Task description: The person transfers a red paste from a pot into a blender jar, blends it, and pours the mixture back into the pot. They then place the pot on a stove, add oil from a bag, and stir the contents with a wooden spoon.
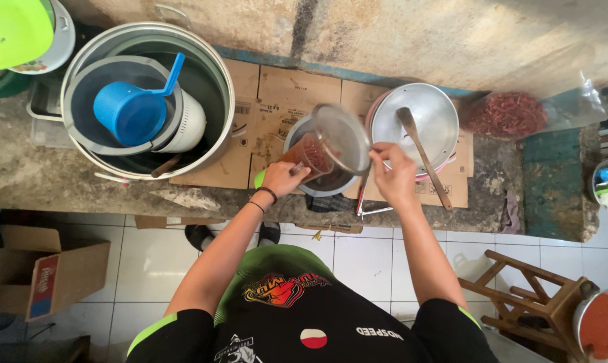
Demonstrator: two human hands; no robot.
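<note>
The left hand (282, 177) was clenched around a clear jug (309, 154) of red paste, tipping it over a round sieve (341, 139) above a small pot (317, 185) near the front edge of the concrete counter (62, 176); the right hand (391, 173) pinched the sieve's handle; just beside it lay a metal lid (438, 115) bearing a wooden spoon (421, 153); toward the left end stood a large steel pot (213, 77) holding a blue scoop (131, 111).
</note>
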